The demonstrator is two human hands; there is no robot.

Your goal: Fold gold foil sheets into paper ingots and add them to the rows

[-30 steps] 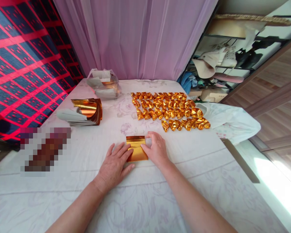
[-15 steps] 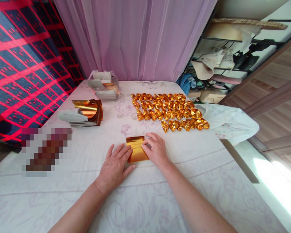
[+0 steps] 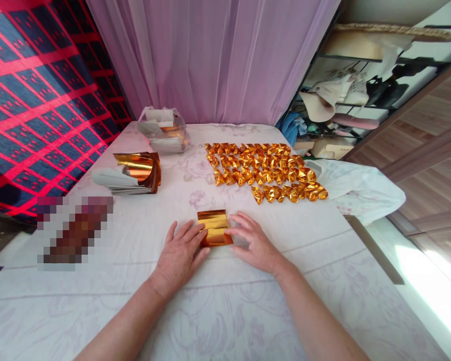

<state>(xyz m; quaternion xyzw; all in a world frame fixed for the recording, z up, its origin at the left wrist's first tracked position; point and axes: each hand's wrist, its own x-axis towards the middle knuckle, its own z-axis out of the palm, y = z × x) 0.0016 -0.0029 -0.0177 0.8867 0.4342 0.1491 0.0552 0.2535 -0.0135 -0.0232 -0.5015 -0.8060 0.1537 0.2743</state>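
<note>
A creased piece of gold foil paper [image 3: 215, 223] lies on the cloth-covered table in front of me. My left hand [image 3: 180, 250] rests flat with its fingers spread, the fingertips pressing on the paper's left edge. Beside the right edge is my right hand [image 3: 256, 243], its fingers curved and apart, with a fingertip touching the lower right of the paper. Beyond my hands, several rows of folded gold foil pieces [image 3: 265, 163] stand on the table. A stack of foil sheets [image 3: 139, 175], bent over, sits to the far left.
A clear plastic bag [image 3: 163, 131] with more sheets lies at the back left. A white plastic bag [image 3: 364, 190] hangs at the table's right edge. Shelves [image 3: 346, 100] with shoes and a hat stand at the right. Purple curtains [image 3: 214, 65] close off the back.
My right hand has opened and shifted right and slightly down along the paper's edge. The paper's near part looks shorter, with a new fold. My left hand has stayed in place.
</note>
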